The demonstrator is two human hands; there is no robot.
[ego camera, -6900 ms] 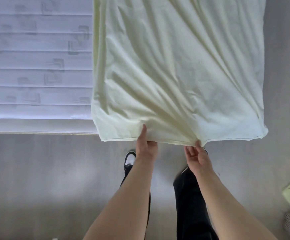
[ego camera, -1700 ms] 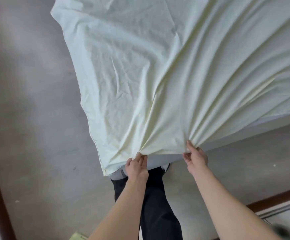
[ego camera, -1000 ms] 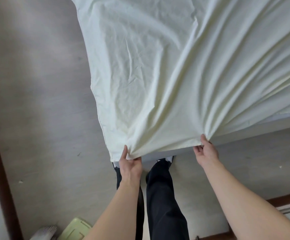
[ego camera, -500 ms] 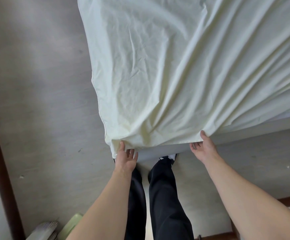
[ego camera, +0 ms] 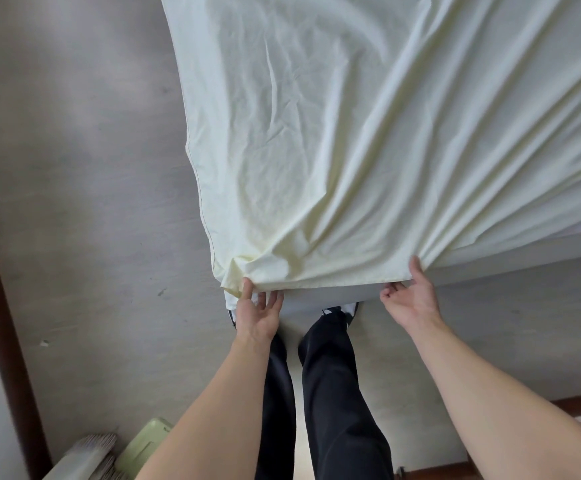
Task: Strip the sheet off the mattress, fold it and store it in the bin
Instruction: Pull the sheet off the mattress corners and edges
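The left hand (ego camera: 257, 315) has slid outward along the near hem of the sheet (ego camera: 334, 150) since half a second ago, and now sits right at the sheet's near left corner, where the cloth bunches into a small knot of folds. The right hand (ego camera: 412, 299) has barely shifted; it stays at the hem further to the right, so the span of hem between the two hands is wider and lies flatter than it did a second ago.

The left hand pinches the corner, thumb on top of the cloth and fingers spread loosely beneath. The right hand grips the hem with the thumb raised over the top face and the fingers curled under the edge.

The pale yellow sheet hangs from both hands and fans away in long pleats toward the far right, where it still drapes over the mattress (ego camera: 524, 261), whose grey edge shows just under the hem. Its left side hangs free over the floor (ego camera: 74, 202).

By my reading, the stripping is nearly done and the hands are finding corners to start the fold. The bin cannot be picked out with certainty; a pale green object (ego camera: 143, 445) lies at the near left of the floor.
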